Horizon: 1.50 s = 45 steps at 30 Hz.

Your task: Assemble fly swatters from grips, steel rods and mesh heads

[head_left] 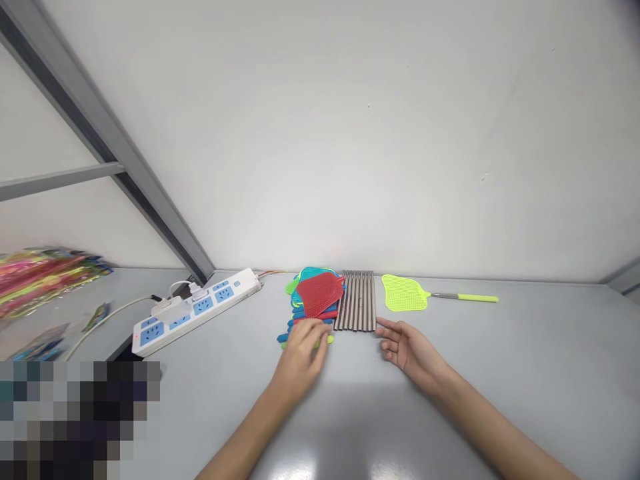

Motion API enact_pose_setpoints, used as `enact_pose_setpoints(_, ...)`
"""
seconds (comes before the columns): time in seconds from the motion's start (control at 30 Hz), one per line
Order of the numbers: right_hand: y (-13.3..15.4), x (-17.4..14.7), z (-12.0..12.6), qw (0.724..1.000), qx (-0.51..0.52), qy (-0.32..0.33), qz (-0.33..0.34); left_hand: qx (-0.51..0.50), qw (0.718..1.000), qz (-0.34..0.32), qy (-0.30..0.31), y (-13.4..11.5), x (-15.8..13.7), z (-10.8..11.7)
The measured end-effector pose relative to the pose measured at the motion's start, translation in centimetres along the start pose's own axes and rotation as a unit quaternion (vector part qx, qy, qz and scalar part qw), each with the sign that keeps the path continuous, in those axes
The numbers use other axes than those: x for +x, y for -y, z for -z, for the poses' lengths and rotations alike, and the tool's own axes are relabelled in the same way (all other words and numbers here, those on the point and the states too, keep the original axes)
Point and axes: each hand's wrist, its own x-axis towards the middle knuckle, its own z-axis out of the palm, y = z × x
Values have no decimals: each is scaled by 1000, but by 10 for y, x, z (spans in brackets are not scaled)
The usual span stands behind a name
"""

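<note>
My left hand is curling over the coloured handles; I cannot tell whether it is gripping any. My right hand is hovering open, fingers loosely bent, just beside the metal rods. Red swatter head is lying beyond my left hand, yellow-green swatter beyond my right.

On the table, stacked swatter heads lie left of a row of rods, with handles before them. Right of the rods lies 1 whole swatter. Farther left sits a power strip bearing 2 plugs; beyond it, packets. The wall stands behind.
</note>
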Motion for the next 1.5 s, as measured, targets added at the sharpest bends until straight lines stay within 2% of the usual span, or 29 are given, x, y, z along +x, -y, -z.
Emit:
enact_pose_setpoints(0.1,4,3,3,1000,-7,-2,-17,2,998,-51,30,-14,-5,-16)
enact_pose_setpoints(0.17,4,3,3,999,-34,-9,0,11,994,-89,65,-24,-6,-28)
enact_pose_setpoints(0.27,5,2,-1,995,-91,-18,43,50,988,-112,94,-37,-3,-49)
enact_pose_setpoints(0.4,11,1,-3,981,-181,-25,65,94,990,-78,74,-47,8,-75)
enact_pose_setpoints(0.5,18,2,-2,973,-222,-19,62,112,991,-48,51,-48,14,-85)
enact_pose_setpoints(0.67,19,1,-4,974,-220,51,24,96,992,-3,83,-45,16,-86)
enact_pose_setpoints(0.77,15,-1,-7,976,-198,84,26,83,992,10,98,-45,17,-84)
enact_pose_setpoints(0.87,14,0,-7,985,-154,72,12,78,991,15,109,-45,18,-81)
enact_pose_setpoints(0.97,17,3,-3,996,-69,42,-33,76,990,6,120,-45,19,-77)
enact_pose_setpoints(1.13,20,6,1,995,58,27,-81,72,988,-19,137,-45,21,-73)
enact_pose_setpoints(1.23,16,5,1,995,72,-3,-67,81,988,-32,126,-47,22,-72)
enact_pose_setpoints(1.37,11,5,3,995,53,-79,15,103,988,-41,106,-53,28,-73)
enact_pose_setpoints(1.5,10,6,8,994,29,-92,57,152,983,-43,92,-62,38,-81)
